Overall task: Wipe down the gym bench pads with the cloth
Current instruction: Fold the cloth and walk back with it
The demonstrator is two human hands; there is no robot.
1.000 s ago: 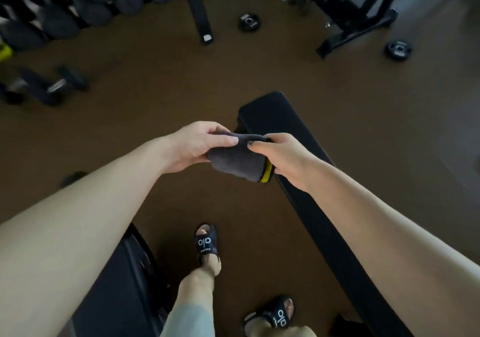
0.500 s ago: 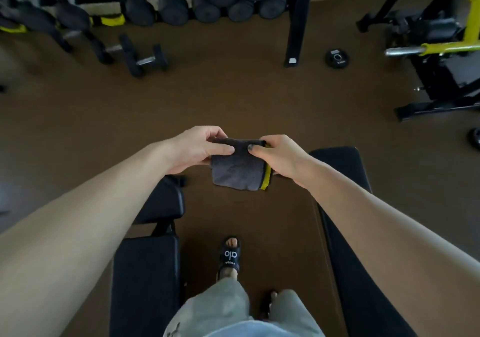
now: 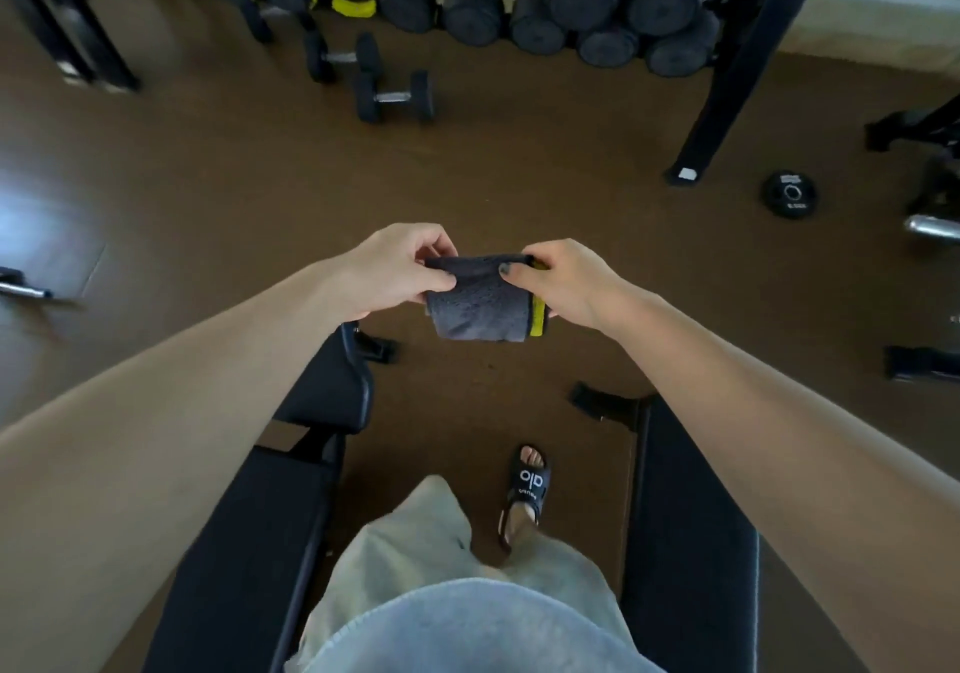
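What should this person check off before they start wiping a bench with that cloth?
1. Cloth in hand: ok. The left hand and right hand both pinch the top edge of the grey cloth.
2. Cloth folded to a handy pad: ok, it hangs compact, yellow trim on its right side.
3. Cloth touching a pad: not ok, it hangs in the air over the brown floor.
4. Bench in reach: ok. The left bench pad and right bench pad flank the person.
5. Pads free of objects: ok where visible; the arms hide part.
6. Cloth damp or clean: cannot tell.
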